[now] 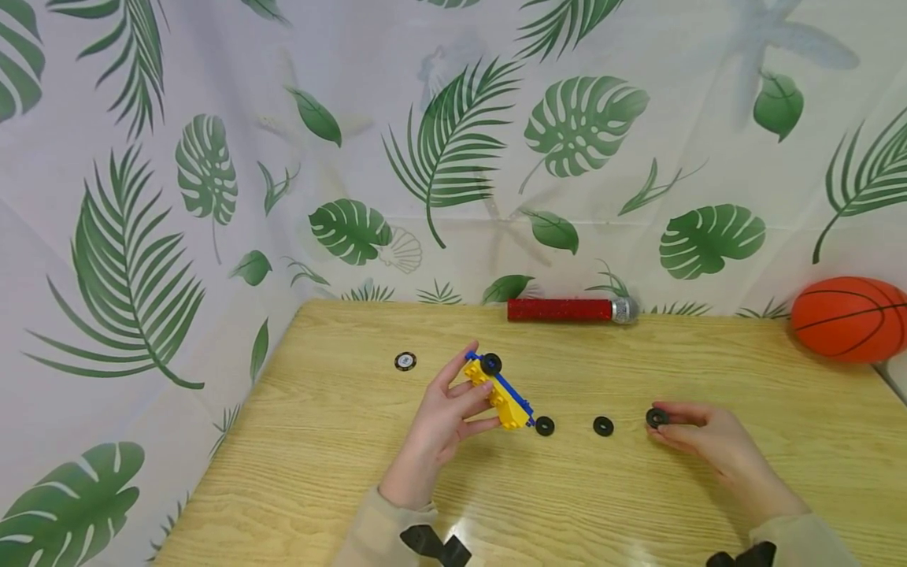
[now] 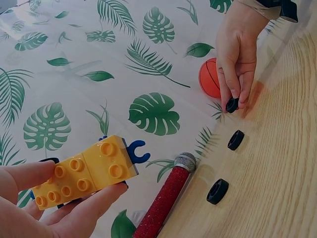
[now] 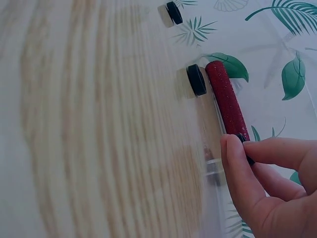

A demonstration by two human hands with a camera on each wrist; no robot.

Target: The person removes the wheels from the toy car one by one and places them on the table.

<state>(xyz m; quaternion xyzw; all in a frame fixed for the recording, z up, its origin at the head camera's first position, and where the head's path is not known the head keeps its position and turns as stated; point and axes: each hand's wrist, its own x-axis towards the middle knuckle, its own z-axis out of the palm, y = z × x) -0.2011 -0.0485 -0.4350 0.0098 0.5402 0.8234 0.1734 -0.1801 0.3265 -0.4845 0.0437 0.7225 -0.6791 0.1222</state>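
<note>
My left hand (image 1: 446,413) grips a toy car (image 1: 506,403) of yellow studded blocks on a blue base, tilted and raised over the table. One black wheel (image 1: 490,364) shows on the car's upper end, and a blue hook (image 2: 138,151) juts from the block end in the left wrist view. Between thumb and fingertips my right hand (image 1: 716,441) pinches a black tire (image 1: 657,418). Two more black tires lie on the table between the hands, one (image 1: 545,426) just beyond the car's lower end and the other (image 1: 603,426) nearer the right hand.
Along the back edge of the wooden table (image 1: 319,488) lies a red glittery microphone (image 1: 560,310) with a silver head. An orange basketball (image 1: 850,319) sits at the back right. A round black-and-white chip (image 1: 405,361) lies left of the car. A leaf-patterned sheet (image 1: 468,260) hangs behind.
</note>
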